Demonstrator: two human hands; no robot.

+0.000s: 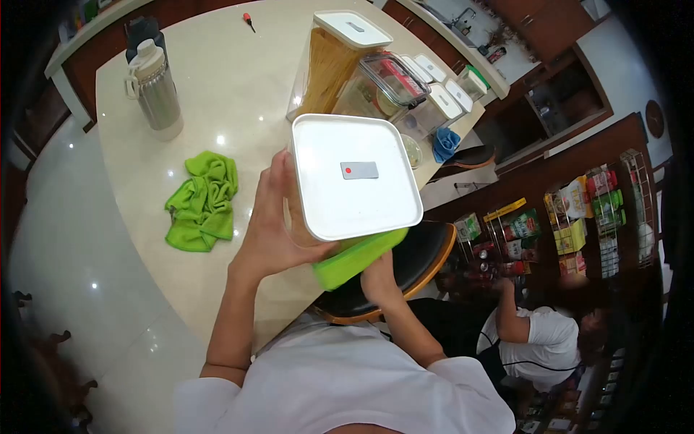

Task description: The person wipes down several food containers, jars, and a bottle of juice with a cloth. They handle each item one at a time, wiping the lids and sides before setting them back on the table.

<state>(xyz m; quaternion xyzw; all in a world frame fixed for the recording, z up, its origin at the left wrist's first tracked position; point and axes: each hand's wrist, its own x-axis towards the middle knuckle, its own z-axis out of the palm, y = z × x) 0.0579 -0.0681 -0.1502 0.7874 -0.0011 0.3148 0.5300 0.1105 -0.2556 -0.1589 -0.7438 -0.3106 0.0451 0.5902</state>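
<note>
My left hand grips the side of a food storage container with a white square lid, held up over the table edge. The lid has a grey label with a red dot. Below it, my right hand presses a bright green folded cloth to the container's near side; its fingers are partly hidden behind the cloth. A second green cloth lies crumpled on the table to the left. Just beyond the held container stand a tall container of spaghetti and a clear container with a dark-rimmed lid.
A steel flask and a dark bottle stand at the table's left. Several white-lidded containers and a blue cloth line the right side. A black chair is close by my right hand. Another person is near the snack racks.
</note>
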